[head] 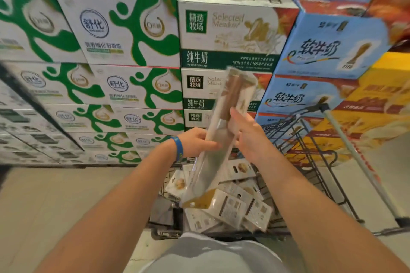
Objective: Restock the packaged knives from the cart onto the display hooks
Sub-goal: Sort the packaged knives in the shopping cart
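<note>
A long packaged knife (216, 139) in a clear and white pack with a brown handle end is held tilted above the cart, its handle end up and its gold card end down. My left hand (197, 141) grips the pack's left edge at mid-length. My right hand (246, 133) holds the right side, fingers wrapped behind it. Below them the wire cart (315, 162) holds several more packaged knives (235, 208) lying in a loose pile. No display hooks are in view.
Stacked milk cartons (124, 51) form a wall straight ahead, green-white at left, blue (328, 49) and yellow at right. The cart's handle bar (355, 157) runs diagonally at right. Pale floor lies to the left of the cart.
</note>
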`<move>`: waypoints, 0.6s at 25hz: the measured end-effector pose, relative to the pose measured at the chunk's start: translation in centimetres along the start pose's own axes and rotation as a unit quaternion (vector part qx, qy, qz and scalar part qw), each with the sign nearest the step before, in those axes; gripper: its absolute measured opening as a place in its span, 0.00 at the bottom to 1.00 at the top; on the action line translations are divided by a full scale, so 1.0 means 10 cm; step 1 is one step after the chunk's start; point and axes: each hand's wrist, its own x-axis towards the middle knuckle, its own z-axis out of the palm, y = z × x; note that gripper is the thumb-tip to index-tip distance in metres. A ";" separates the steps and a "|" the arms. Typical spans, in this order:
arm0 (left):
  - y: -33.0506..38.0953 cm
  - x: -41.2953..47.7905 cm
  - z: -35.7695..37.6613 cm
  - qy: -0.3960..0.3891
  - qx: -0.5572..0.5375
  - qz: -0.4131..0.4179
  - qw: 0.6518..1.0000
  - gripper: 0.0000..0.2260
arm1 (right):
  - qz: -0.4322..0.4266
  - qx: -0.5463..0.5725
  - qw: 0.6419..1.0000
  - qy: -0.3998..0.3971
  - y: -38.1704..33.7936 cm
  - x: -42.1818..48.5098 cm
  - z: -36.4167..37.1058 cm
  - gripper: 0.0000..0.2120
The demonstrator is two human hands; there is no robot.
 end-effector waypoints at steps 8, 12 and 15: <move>-0.51 -0.14 0.25 0.221 0.245 0.004 0.944 0.19 | 0.053 0.235 0.949 0.205 0.58 0.17 -0.41 0.17; -0.91 -0.29 0.65 0.389 0.270 0.138 0.870 0.15 | 0.104 0.270 0.901 0.323 0.98 0.28 -0.68 0.21; -1.16 -0.23 1.07 0.207 0.116 -0.043 0.970 0.19 | 0.163 0.227 0.901 0.332 1.31 0.42 -0.86 0.21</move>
